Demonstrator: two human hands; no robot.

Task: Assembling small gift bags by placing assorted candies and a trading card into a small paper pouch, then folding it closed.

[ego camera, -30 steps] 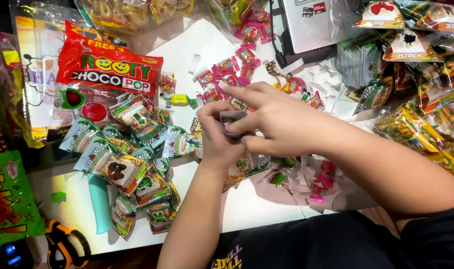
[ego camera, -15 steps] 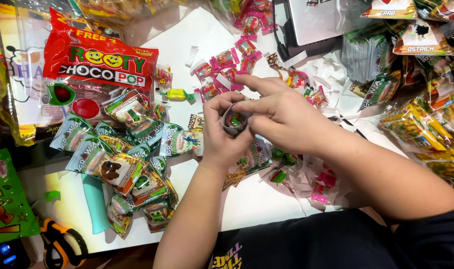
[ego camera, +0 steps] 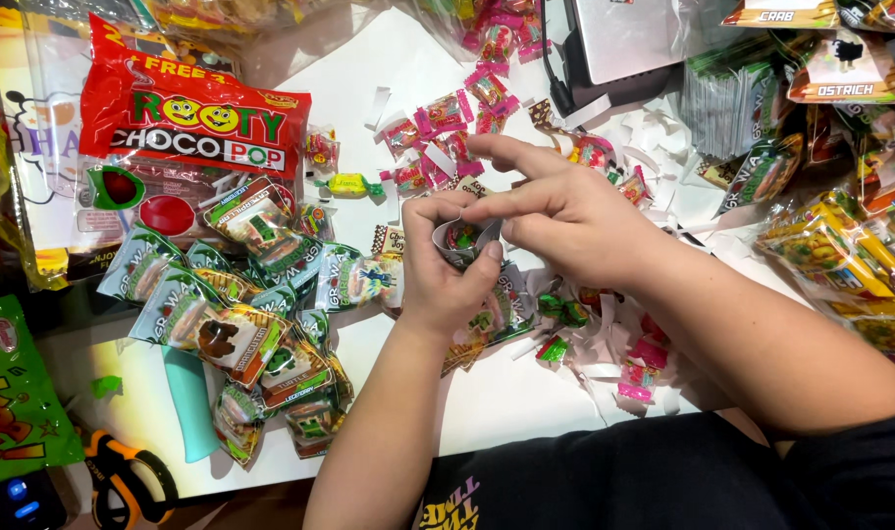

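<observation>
Crowded table, little bare room

Fingers (ego camera: 487, 211) of both hands meet over the white sheet (ego camera: 506, 393); bare paper lies only below them. Green packets (ego camera: 251, 324) crowd their left, pink candies (ego camera: 457, 118) lie above, yellow packets (ego camera: 840, 265) block far right.

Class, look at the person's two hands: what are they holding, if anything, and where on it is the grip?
The left hand cups a small curled silvery wrapper around its sides; the right hand pinches its upper rim with the fingertips.
</observation>
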